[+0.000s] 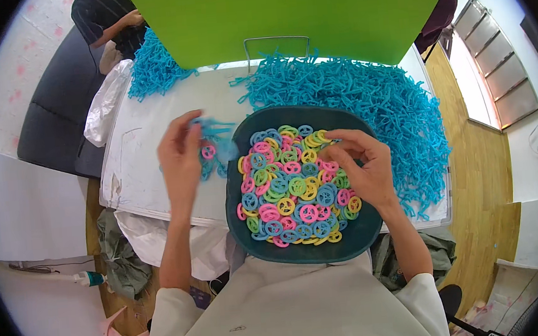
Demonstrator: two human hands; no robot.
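A dark green plastic basin (239, 233) sits close in front of me, filled with small spoked plastic wheels (296, 188) in pink, blue, yellow and green. Over its right side is my right hand (367, 166), index finger and thumb apart and touching the wheels; no wheel is clearly lifted. To the left of the basin, my left hand (182, 152) is closed at the fingertips on a thin blue plastic piece (215, 129), smeared by motion. Beside these fingers is a pink wheel (208, 152), and more blue pieces lie partly hidden behind the hand.
A large heap of blue plastic pieces (345, 89) covers the table's right side; a smaller heap (157, 66) lies far left. A green panel (295, 14) stands across the back, with a metal wire frame (276, 38) before it. Another person's arm (118, 28) shows far left.
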